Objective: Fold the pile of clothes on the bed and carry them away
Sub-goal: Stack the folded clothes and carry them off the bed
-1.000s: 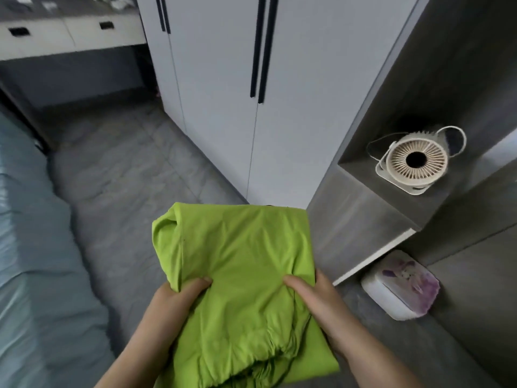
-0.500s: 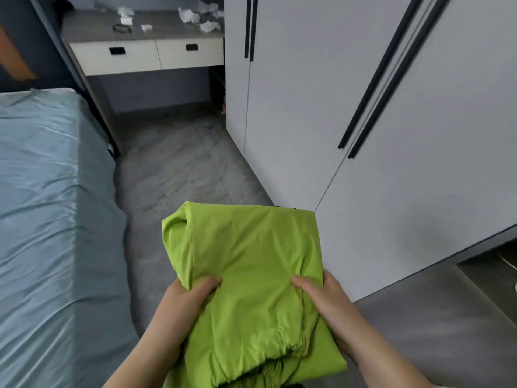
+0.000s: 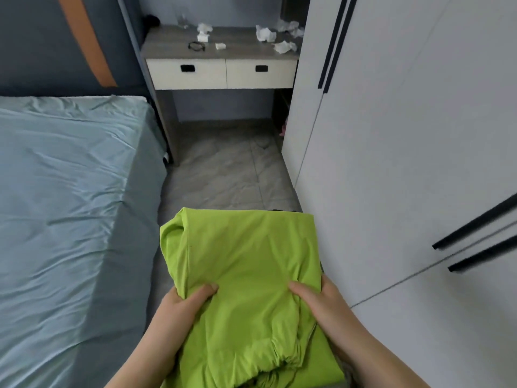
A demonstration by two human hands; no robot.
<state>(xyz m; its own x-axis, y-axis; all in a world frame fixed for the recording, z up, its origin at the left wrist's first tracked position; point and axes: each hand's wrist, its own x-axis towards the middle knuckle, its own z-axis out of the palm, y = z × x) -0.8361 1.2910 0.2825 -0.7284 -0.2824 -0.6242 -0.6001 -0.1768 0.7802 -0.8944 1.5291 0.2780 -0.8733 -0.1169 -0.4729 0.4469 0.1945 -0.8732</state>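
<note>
Because the folded green garment (image 3: 246, 278) looks soft and light, support underneath suits it. The left hand (image 3: 179, 309) at seven o'clock and right hand (image 3: 324, 306) at five o'clock both clasp its edges.

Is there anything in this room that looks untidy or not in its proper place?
Yes. Several crumpled white tissues lie scattered on the desk at the far end, beside a small black loop. The bed has only a wrinkled sheet. The folded green garment, held by the left hand and right hand, looks tidy.
</note>
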